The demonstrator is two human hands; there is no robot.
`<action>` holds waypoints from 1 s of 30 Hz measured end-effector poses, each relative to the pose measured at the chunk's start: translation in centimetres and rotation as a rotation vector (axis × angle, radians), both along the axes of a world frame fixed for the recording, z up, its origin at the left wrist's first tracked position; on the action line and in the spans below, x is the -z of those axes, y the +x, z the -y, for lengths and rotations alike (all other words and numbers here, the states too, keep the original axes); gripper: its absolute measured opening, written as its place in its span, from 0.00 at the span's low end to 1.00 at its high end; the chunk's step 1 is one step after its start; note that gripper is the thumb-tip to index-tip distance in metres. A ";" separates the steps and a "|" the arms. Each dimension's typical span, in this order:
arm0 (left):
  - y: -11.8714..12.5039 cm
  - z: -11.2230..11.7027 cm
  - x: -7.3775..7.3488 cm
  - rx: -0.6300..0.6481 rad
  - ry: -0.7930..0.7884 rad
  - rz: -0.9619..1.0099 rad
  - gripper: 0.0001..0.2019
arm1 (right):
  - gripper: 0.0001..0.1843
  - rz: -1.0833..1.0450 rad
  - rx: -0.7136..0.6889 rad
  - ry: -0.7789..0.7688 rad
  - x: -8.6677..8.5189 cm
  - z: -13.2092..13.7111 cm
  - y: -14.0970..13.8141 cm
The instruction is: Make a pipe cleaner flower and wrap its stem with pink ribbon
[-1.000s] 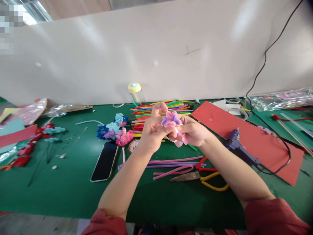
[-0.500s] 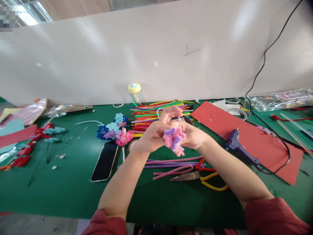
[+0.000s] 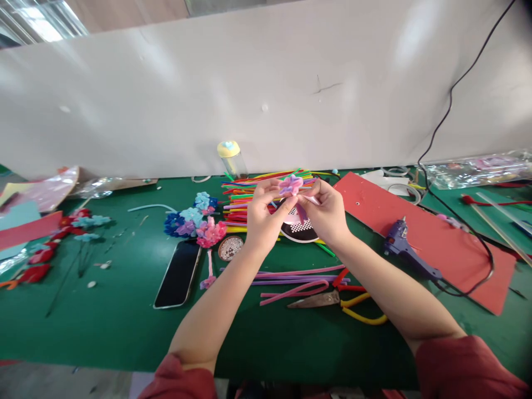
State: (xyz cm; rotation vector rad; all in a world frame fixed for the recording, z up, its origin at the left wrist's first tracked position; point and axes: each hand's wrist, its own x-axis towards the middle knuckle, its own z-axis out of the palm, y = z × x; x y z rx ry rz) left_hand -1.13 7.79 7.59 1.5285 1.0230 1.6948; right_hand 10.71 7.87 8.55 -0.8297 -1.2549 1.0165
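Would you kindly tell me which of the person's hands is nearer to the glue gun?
Right. In the picture, the right hand is to the left of the glue gun; the left hand is farther left, beyond the pink-and-purple flower.

lighting bright overall, fairly even. glare blown out at far left, on the shiny strips [image 3: 50, 29] above the white board [image 3: 257, 72]. soft reflection patches on the board, left and right. faint shadow left of the bottle [image 3: 233, 160]. counter [image 3: 103, 327] darker toward its near edge. wide-angle stretch on the near red sleeves [image 3: 467, 368]; far right corner darkens. pink-purple flower [image 3: 291, 185] slightly soft, petal detail smeared.
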 end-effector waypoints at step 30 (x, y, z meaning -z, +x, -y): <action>-0.5 0.9 -2.0 0.343 -0.140 0.196 0.15 | 0.22 -0.326 -0.623 -0.359 -1.1 -0.1 0.4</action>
